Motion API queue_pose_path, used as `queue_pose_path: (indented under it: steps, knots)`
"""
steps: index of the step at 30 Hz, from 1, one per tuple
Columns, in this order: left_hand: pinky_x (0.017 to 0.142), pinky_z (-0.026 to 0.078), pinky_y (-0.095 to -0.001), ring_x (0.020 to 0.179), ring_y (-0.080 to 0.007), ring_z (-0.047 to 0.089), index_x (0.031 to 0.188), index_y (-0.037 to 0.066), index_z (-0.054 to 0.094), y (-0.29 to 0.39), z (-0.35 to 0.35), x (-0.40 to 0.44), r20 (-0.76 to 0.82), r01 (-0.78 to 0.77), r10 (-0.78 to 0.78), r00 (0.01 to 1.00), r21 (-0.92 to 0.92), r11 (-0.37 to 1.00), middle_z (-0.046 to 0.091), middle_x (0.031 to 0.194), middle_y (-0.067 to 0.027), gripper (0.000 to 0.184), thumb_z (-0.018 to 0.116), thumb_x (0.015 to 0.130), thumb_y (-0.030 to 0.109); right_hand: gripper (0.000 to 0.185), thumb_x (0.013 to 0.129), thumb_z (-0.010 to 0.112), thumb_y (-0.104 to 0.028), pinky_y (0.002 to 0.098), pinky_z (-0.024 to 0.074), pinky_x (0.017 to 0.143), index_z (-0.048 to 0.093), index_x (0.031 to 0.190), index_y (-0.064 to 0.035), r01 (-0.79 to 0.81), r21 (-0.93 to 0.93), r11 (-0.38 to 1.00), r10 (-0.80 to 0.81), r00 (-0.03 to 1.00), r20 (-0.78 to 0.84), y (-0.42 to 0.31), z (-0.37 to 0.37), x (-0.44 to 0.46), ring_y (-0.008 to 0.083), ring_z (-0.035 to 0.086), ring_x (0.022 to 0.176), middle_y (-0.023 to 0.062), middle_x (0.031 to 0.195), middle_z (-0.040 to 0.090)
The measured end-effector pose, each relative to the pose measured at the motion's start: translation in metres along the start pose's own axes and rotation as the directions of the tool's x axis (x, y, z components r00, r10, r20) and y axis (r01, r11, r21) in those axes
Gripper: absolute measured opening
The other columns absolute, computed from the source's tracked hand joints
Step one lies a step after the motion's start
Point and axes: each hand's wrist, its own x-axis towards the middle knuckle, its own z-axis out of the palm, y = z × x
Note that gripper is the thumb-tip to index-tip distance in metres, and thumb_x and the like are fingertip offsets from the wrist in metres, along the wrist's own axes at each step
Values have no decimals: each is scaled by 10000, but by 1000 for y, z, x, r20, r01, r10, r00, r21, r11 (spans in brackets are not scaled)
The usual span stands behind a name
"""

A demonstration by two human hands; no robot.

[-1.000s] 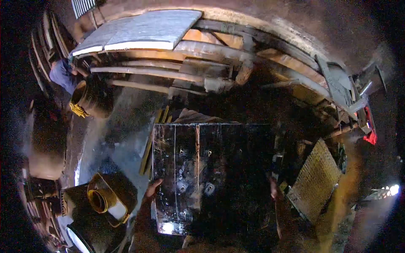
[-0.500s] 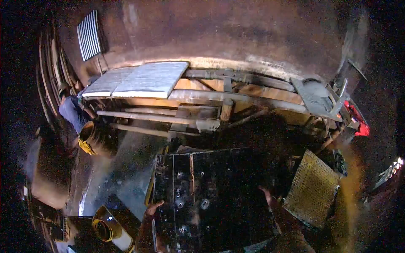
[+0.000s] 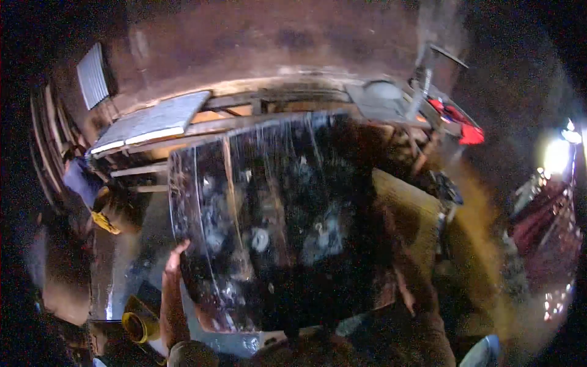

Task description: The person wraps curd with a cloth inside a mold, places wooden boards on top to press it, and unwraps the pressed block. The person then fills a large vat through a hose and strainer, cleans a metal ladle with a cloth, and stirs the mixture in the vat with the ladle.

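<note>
A wide dark wooden board [image 3: 260, 238], made of planks with pale stains and a light streak along one seam, is raised in front of me and tilted. My left hand [image 3: 177, 255] grips its left edge, with the thumb at the rim and the other fingers mostly hidden. On the opposite side my right hand [image 3: 391, 235] is at the board's right edge, dim and blurred, and its fingers are hard to make out.
Beyond the board runs a long wooden rack with a pale ribbed sheet [image 3: 153, 122] on it. A person in a blue shirt [image 3: 82, 180] bends at the left beside a yellow glove [image 3: 105, 222]. A yellow-rimmed container [image 3: 134, 327] stands lower left; a woven yellowish panel [image 3: 406, 205] leans right.
The board has come up and now hides part of the rack. Both hands have risen with it, and my view has turned to the right.
</note>
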Motion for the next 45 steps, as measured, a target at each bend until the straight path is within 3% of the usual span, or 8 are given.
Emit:
queue_pose_path:
  steps: [5, 13, 19, 24, 26, 28, 35, 45]
  knots:
    - [812, 504, -394, 910, -229, 614, 1149, 52, 557, -71, 169, -10, -43, 23, -28, 999, -130, 991, 633, 1028, -78, 420, 587, 845, 340, 461, 829, 566, -394, 358, 401, 949, 608, 1087, -15, -73, 499, 863, 142, 985, -101, -45, -197, -37, 192, 541, 1057, 76, 1048, 630]
    - [819, 487, -362, 931, -205, 577, 1164, 68, 526, -394, 321, 112, 364, 172, 62, 929, -575, 800, 598, 1052, -74, 297, 493, 923, 238, 895, 645, 678, -498, 377, 298, 1017, 380, 1306, 27, 71, -289, 955, -201, 869, -452, -268, -326, -178, 260, 432, 1175, 158, 1252, 474]
    - [1034, 330, -532, 1211, -310, 408, 1389, 130, 246, -342, 582, 104, 613, 333, -68, 787, -328, 884, 272, 1409, -113, 626, 518, 901, 414, 1088, 541, 744, -521, 404, 297, 1041, 306, 1358, 48, 140, -788, 599, -389, 912, -134, -326, -264, -141, 317, 421, 1210, 230, 1291, 442]
    - [938, 347, -535, 1056, -356, 413, 1262, 143, 300, -247, 673, 89, 730, 308, 193, 655, -491, 815, 342, 1194, -119, 675, 577, 780, 526, 1000, 593, 724, -528, 394, 448, 919, 343, 1327, 34, -74, -977, 201, 193, 980, -35, -268, -168, -53, 357, 571, 1022, 248, 1113, 564]
    - [841, 409, -487, 856, -289, 505, 1099, 106, 468, -298, 652, 96, 630, -627, 494, 599, -14, 779, 481, 941, -118, 524, 642, 743, 449, 986, 600, 720, -521, 392, 447, 920, 345, 1326, 32, -54, -949, 310, 199, 980, 9, -196, -138, -49, 354, 570, 1024, 245, 1118, 562]
    - [744, 470, -440, 655, -222, 598, 936, 69, 635, -344, 620, 103, 576, -843, 622, 531, 279, 461, 621, 688, -117, 386, 708, 706, 371, 973, 608, 716, -514, 390, 445, 920, 348, 1325, 30, -67, -892, 446, 182, 983, 17, -128, -109, -41, 350, 568, 1026, 242, 1123, 559]
    - [747, 474, -435, 690, -224, 598, 944, 65, 636, -390, 533, 106, 325, -361, 231, 917, 435, 825, 622, 726, -117, 379, 699, 720, 365, 925, 635, 702, -489, 383, 441, 923, 356, 1322, 25, -367, -439, 820, 234, 915, -327, 85, -62, -53, 338, 563, 1033, 230, 1140, 551]
    - [752, 478, -429, 738, -226, 597, 955, 59, 636, -389, 510, 171, 92, -93, 62, 994, 385, 918, 623, 782, -117, 370, 686, 739, 355, 857, 673, 682, -452, 374, 433, 926, 368, 1317, 17, -554, 273, 786, 588, 535, -607, 221, -100, -179, 320, 556, 1043, 213, 1164, 538]
